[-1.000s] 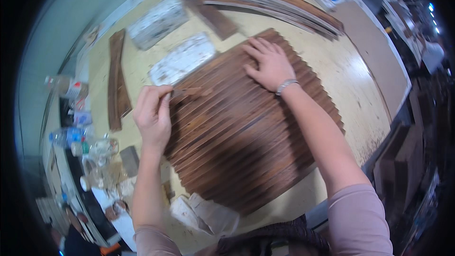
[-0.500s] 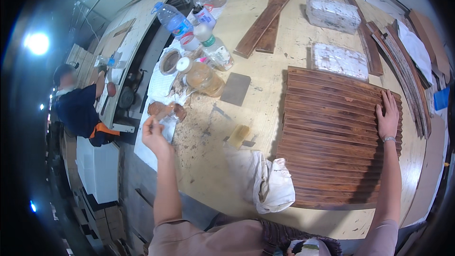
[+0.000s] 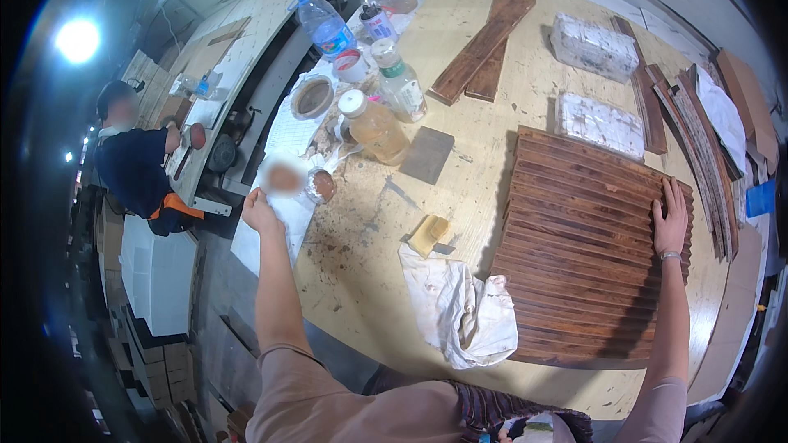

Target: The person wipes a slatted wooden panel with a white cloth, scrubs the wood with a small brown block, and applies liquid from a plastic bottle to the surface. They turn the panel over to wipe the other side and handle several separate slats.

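My left hand [image 3: 259, 212] is closed, fingertips together, beside a blurred pale round thing with a brown middle [image 3: 284, 177]. Whatever it pinches, if anything, is too small to make out. Right of that lies a small crinkled cup with brown paste [image 3: 322, 186]. My right hand [image 3: 671, 217] rests flat, fingers stretched out, near the right edge of a dark brown ribbed wooden panel [image 3: 583, 258]. By the panel's left side are a stained white cloth [image 3: 464, 316] and a yellow sponge [image 3: 429, 235].
Several bottles, among them a lidded jar of amber liquid [image 3: 375, 129], crowd the back left near a round bowl [image 3: 313, 98]. A grey plate [image 3: 428, 155], crossed wooden boards [image 3: 484, 49] and wrapped white blocks [image 3: 600, 125] lie beyond. Another person [image 3: 135, 156] works at the left bench.
My left hand has drawn left from over the brown paste to the pale round thing's near side. My right hand stays on the panel. The view has shifted slightly.
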The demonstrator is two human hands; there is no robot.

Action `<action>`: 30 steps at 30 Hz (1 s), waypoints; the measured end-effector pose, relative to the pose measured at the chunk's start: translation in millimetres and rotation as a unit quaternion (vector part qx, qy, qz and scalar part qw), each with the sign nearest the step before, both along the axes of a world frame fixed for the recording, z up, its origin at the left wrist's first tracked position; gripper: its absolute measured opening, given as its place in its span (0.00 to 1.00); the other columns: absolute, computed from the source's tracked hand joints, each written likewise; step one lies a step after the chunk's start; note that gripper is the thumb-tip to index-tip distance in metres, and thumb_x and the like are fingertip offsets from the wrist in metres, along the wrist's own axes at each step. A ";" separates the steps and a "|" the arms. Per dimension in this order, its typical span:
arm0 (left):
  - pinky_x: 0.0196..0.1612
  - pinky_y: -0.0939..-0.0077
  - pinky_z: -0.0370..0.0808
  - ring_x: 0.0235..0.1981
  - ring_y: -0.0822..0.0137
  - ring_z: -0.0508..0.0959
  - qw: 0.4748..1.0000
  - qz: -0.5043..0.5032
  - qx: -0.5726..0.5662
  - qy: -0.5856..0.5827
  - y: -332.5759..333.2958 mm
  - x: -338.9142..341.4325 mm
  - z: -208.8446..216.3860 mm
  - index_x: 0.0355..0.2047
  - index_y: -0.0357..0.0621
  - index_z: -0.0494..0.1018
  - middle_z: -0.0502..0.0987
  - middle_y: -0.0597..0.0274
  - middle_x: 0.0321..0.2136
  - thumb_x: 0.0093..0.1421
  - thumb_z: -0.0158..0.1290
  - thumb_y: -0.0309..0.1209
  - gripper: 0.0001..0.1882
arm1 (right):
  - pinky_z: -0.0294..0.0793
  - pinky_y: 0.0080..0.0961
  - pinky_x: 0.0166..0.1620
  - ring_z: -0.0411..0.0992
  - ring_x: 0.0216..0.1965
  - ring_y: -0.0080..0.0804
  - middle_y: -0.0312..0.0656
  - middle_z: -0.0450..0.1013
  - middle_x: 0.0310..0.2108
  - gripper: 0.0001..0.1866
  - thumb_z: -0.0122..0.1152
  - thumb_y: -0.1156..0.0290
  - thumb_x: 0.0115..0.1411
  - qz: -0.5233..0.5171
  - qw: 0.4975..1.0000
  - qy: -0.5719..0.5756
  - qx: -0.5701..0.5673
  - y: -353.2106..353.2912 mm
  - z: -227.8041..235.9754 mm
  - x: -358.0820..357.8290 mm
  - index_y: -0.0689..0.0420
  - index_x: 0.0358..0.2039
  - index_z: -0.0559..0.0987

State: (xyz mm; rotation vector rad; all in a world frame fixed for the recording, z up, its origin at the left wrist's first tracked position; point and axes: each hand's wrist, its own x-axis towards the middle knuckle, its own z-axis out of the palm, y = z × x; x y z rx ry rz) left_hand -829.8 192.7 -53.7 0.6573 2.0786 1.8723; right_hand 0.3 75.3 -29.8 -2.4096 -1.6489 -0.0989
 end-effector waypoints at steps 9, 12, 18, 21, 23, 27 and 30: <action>0.28 0.82 0.67 0.24 0.78 0.70 0.999 -0.003 -0.043 -0.012 -20.1 -16.2 -12.3 0.43 0.35 0.77 0.76 0.65 0.31 0.65 0.52 0.19 0.08 | 0.50 0.39 0.73 0.53 0.73 0.39 0.35 0.56 0.73 0.28 0.51 0.59 0.68 -0.005 1.000 -0.005 -0.002 3.0 0.5 -4.0 0.42 0.69 0.66; 0.26 0.83 0.66 0.22 0.78 0.68 0.999 -0.005 -0.029 -0.027 -21.6 -15.9 -11.4 0.41 0.35 0.77 0.75 0.65 0.29 0.66 0.51 0.19 0.07 | 0.50 0.39 0.73 0.53 0.73 0.39 0.35 0.56 0.73 0.28 0.51 0.59 0.68 -0.001 1.000 -0.004 0.002 2.1 0.5 -3.2 0.42 0.69 0.66; 0.24 0.84 0.66 0.21 0.78 0.68 0.997 -0.029 -0.014 -0.072 -23.1 -17.4 -4.2 0.41 0.33 0.77 0.76 0.65 0.29 0.66 0.50 0.19 0.07 | 0.51 0.40 0.72 0.53 0.73 0.40 0.36 0.57 0.73 0.28 0.51 0.59 0.68 0.000 1.000 -0.002 0.004 1.8 1.9 -4.1 0.43 0.69 0.66; 0.24 0.84 0.66 0.20 0.78 0.68 0.997 -0.053 -0.030 -0.055 -20.8 -19.1 -4.6 0.41 0.33 0.77 0.76 0.64 0.29 0.66 0.50 0.19 0.07 | 0.51 0.40 0.72 0.53 0.73 0.40 0.37 0.56 0.73 0.28 0.51 0.59 0.68 0.003 1.000 -0.003 0.000 1.4 2.6 -3.9 0.43 0.69 0.66; 0.23 0.85 0.66 0.20 0.79 0.67 0.997 -0.058 -0.035 -0.037 -20.5 -23.7 -7.1 0.42 0.32 0.77 0.76 0.64 0.29 0.66 0.50 0.19 0.08 | 0.49 0.40 0.73 0.52 0.73 0.40 0.37 0.55 0.73 0.28 0.50 0.59 0.69 0.003 1.000 -0.002 -0.008 2.5 3.5 -5.4 0.44 0.70 0.65; 0.23 0.85 0.65 0.20 0.79 0.67 0.995 -0.071 -0.043 -0.047 -17.1 -23.9 -6.3 0.42 0.32 0.77 0.76 0.64 0.29 0.67 0.50 0.19 0.08 | 0.50 0.40 0.72 0.52 0.73 0.39 0.36 0.55 0.73 0.29 0.51 0.59 0.69 -0.005 1.000 -0.007 -0.011 1.9 4.3 -5.0 0.44 0.70 0.65; 0.23 0.85 0.66 0.19 0.80 0.66 0.994 -0.079 -0.043 -0.062 -18.9 -26.9 -3.7 0.42 0.33 0.78 0.75 0.66 0.27 0.67 0.50 0.21 0.07 | 0.50 0.40 0.72 0.52 0.73 0.39 0.36 0.55 0.73 0.29 0.52 0.59 0.68 -0.006 1.000 -0.002 -0.006 2.9 4.3 -7.1 0.43 0.69 0.65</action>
